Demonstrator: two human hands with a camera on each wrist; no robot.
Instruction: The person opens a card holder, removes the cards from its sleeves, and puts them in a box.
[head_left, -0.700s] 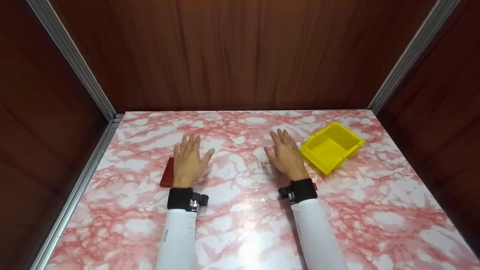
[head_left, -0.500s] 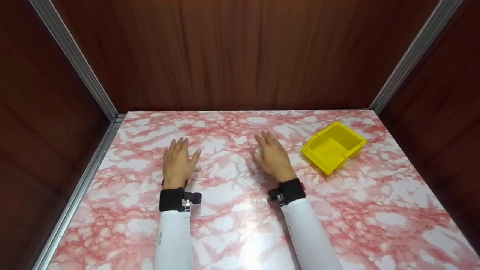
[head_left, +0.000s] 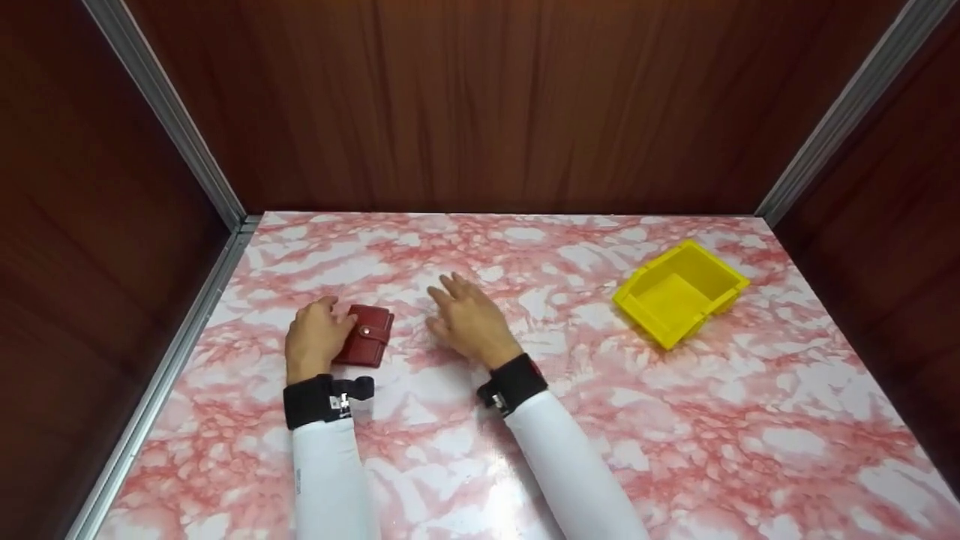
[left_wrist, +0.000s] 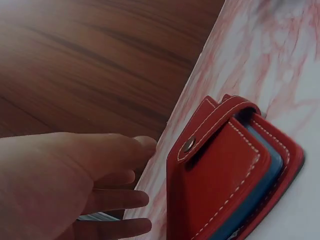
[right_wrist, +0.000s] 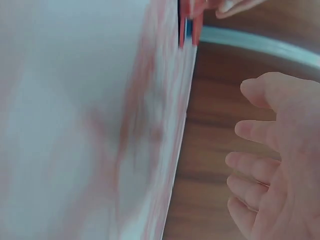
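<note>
A red wallet (head_left: pixel 367 336) with white stitching and a snap strap lies on the table, and blue shows between its covers in the left wrist view. My left hand (head_left: pixel 313 339) is at the wallet's left edge, its thumb overlapping that edge in the head view. Seen from the left wrist, the fingers (left_wrist: pixel 120 200) are loosely bent and a gap separates them from the wallet (left_wrist: pixel 215 185). To the right of the wallet, my right hand (head_left: pixel 471 319) is over the table with relaxed, spread fingers. The right wrist view shows nothing in that hand (right_wrist: pixel 270 155).
A yellow open-fronted bin (head_left: pixel 679 292) stands at the table's right rear. The pink-and-white marbled table (head_left: pixel 735 450) is bounded by dark wooden panels (head_left: pixel 480 105) at the back and sides, with metal rails (head_left: pixel 169 112) at the corners.
Both hands have moved left. My left hand has slid off to the wallet's left side, uncovering it. The right hand has gone from near the yellow bin toward the wallet.
</note>
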